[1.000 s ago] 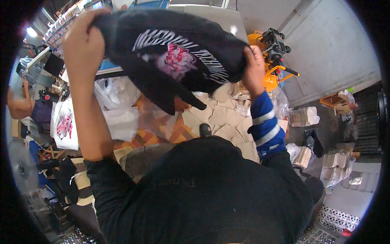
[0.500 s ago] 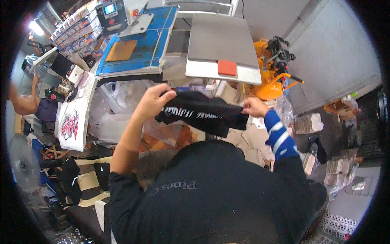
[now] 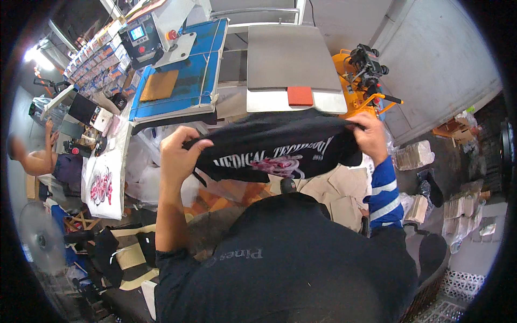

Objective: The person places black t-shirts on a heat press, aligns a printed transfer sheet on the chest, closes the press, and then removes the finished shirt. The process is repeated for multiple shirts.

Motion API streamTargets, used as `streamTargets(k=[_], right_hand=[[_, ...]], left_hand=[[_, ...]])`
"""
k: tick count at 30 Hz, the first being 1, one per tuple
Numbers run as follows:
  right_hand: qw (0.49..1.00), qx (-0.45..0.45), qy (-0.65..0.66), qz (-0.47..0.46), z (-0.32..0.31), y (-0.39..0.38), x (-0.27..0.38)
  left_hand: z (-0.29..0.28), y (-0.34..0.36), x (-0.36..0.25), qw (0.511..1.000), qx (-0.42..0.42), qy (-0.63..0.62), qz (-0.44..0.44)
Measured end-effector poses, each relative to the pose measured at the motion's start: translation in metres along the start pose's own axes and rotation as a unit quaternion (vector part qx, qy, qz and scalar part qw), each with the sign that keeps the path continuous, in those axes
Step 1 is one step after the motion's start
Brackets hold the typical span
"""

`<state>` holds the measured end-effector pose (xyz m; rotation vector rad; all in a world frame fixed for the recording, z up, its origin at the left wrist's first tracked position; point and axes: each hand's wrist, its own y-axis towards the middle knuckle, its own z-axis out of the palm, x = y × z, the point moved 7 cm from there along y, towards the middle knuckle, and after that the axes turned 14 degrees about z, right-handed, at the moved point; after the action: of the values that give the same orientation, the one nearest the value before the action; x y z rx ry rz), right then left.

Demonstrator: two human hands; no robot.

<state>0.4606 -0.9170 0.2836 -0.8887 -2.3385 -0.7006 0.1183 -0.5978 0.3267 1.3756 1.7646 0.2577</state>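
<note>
Stretched between my two hands is a black printed cloth [image 3: 258,142], bearing white lettering and a pink-and-white graphic; its exact kind cannot be made out. My left hand [image 3: 182,152] is closed on its left edge, the thumb on top. On the opposite side, my right hand [image 3: 370,139] pinches the upper right corner. The cloth hangs in the air, in front of the grey press plate [image 3: 291,56] and its white board. On that board's front edge lies an orange-red block [image 3: 300,96]. A blue-covered platen [image 3: 188,70] with a tan pad [image 3: 159,86] stands to the left.
A press control box [image 3: 141,37] is at the back left. An orange compressor [image 3: 366,81] stands by the wall at right. Flat cardboard pieces [image 3: 339,196] lie below the cloth. Wrapped stacks [image 3: 412,156] are on the right floor. Another person [image 3: 40,156] works at far left.
Both hands have moved apart, spreading the cloth wider so its lettering and pink graphic now show. My left hand went left and down; my right hand went right.
</note>
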Motion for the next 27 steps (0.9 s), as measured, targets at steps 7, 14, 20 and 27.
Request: streamTargets(k=[7,14,20,27], right_hand=[[0.968,-0.224,-0.098,0.048,-0.017,-0.027,-0.039],[0.925,-0.227,0.170,0.254,0.003,-0.012,-0.126],[0.970,-0.213,-0.042,0.107,-0.025,0.034,-0.115],[0.977,-0.194,-0.079,0.045,-0.143,0.165,-0.066]], left_hand=[[0.002,0.005,-0.016,0.990,-0.002,-0.066,0.124],[0.046,0.021,0.028,0.990,-0.076,-0.092,0.072],[0.074,0.045,0.079,0.994,-0.045,-0.097,0.013],[0.039,0.169,0.066,0.961,-0.243,0.129,0.016]])
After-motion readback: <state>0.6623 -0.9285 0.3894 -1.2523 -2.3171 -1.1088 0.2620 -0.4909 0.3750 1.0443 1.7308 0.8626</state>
